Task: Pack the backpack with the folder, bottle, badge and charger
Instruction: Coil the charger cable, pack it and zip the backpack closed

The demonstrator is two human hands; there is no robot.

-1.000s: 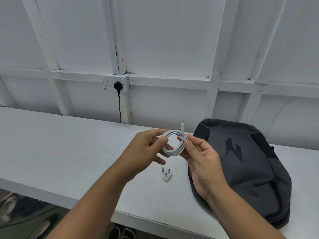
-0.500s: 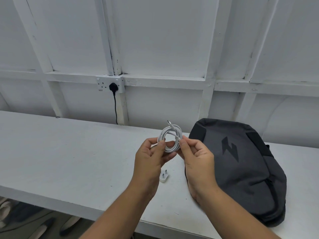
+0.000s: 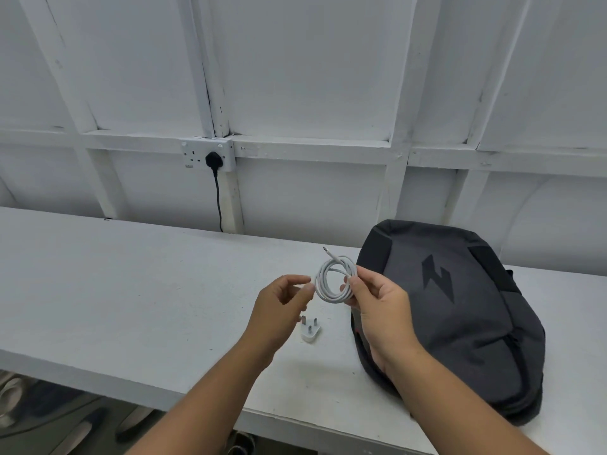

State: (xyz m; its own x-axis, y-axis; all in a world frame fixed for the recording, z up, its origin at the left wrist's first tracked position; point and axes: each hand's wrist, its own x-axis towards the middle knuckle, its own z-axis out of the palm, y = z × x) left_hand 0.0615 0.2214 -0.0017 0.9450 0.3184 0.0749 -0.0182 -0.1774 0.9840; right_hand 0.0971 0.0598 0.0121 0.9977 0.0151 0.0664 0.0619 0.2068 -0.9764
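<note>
A coiled white charger cable [image 3: 333, 279] hangs above the white table, and my right hand [image 3: 377, 303] pinches it at the coil's right side; one connector end sticks up to the left. Just left of the coil, my left hand [image 3: 282, 303] hovers with loosely curled fingers and holds nothing. The white charger plug [image 3: 310, 331] lies on the table [image 3: 131, 290] below my hands, pins up. To the right, a dark grey backpack [image 3: 460, 310] with a black zigzag logo lies flat, and it looks closed. No folder, bottle or badge is in view.
A white wall socket [image 3: 208, 155] holds a black plug whose cable drops behind the table. White panelled wall runs along the table's back edge. Shoes lie on the floor [image 3: 49, 421] below the front edge at the left.
My left hand has let go of the cable coil and drawn slightly left. My right hand alone now holds the coil. The camera view shifted a little.
</note>
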